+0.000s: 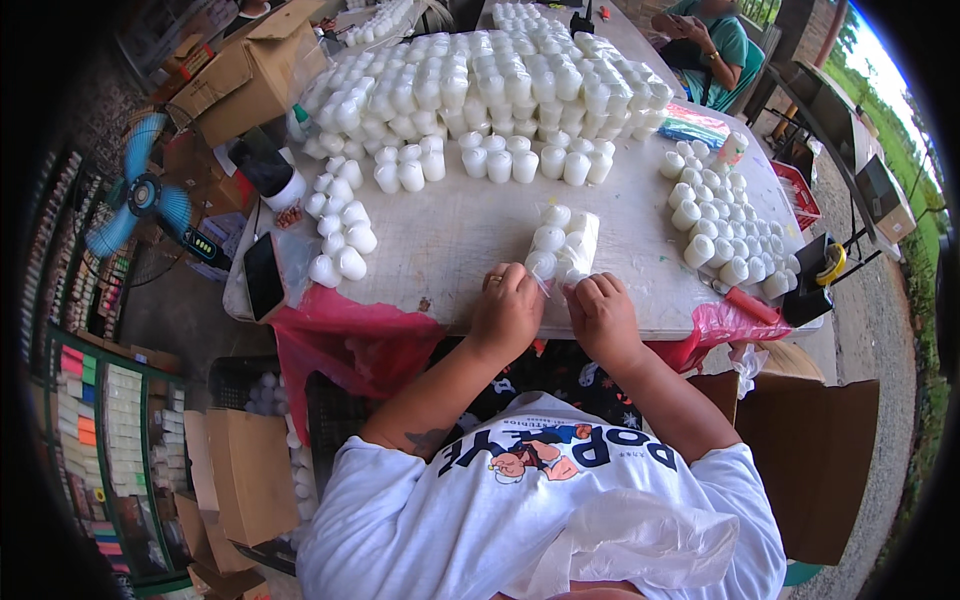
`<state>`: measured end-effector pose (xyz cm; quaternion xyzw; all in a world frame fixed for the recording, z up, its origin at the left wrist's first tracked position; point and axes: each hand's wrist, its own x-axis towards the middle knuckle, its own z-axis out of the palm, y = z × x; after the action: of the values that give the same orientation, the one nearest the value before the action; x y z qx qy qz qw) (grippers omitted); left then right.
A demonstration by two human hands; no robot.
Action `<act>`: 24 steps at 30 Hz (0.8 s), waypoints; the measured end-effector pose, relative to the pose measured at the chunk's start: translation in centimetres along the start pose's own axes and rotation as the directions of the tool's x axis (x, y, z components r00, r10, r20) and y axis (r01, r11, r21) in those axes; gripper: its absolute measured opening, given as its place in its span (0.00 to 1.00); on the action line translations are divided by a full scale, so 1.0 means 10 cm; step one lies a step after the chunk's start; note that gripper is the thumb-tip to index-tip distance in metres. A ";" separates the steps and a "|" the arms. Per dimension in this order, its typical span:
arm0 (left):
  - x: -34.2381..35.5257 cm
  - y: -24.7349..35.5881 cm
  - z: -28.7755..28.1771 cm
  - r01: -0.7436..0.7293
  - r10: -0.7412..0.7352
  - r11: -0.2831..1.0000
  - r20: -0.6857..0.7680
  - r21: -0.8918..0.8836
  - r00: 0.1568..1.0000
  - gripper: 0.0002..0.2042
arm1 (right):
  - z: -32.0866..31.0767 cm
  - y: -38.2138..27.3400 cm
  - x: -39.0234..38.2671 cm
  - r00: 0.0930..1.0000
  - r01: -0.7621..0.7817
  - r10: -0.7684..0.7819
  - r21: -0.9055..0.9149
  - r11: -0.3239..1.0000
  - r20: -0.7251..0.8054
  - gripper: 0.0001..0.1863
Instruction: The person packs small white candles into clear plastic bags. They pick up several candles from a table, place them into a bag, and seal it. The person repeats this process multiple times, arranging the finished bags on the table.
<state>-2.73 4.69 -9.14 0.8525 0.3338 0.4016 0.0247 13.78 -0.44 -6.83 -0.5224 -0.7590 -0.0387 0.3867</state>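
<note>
A clear plastic bag of white votive candles (561, 238) lies near the front edge of the table, its open end toward me. My left hand (508, 305) pinches one side of the bag's mouth. Opposite it, my right hand (602, 315) grips the other side, fingers curled closed. Loose white candles (718, 220) stand in a group on the right. More candles (342, 228) form a smaller group on the left. Behind the bag, short rows of candles (497, 158) stand before a large stack of bagged candles (480, 85).
A phone (265, 278) lies at the table's left edge, near a blue fan (146, 195). A red-handled tool (750, 305) and tape dispenser (818, 278) sit at the right corner. Cardboard boxes (250, 480) stand beside me. A person in green (715, 55) sits at far right.
</note>
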 end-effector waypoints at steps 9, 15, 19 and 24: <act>0.67 0.13 -0.65 0.208 -0.175 0.963 0.188 -0.170 0.966 0.14 | -0.68 -0.14 0.56 0.964 -0.262 0.261 0.020 0.965 0.055 0.12; 1.09 0.25 -1.06 0.313 -0.272 0.947 0.345 -0.068 0.898 0.18 | -0.82 -0.16 0.78 0.972 -0.233 0.230 0.085 0.969 0.043 0.14; 0.88 0.12 -0.93 0.327 -0.196 0.857 0.336 -0.397 0.921 0.17 | -0.82 -0.14 0.76 0.775 -0.628 0.525 0.341 0.700 0.351 0.15; 0.27 -0.05 -0.31 0.054 -0.021 0.621 0.052 -0.782 0.998 0.25 | -0.81 -0.06 0.72 0.744 -0.667 0.552 0.468 0.580 0.375 0.16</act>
<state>-3.95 5.99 -5.45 0.7573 0.1432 0.4898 0.4075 16.58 1.06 3.59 -0.6103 -0.5389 0.3776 0.4410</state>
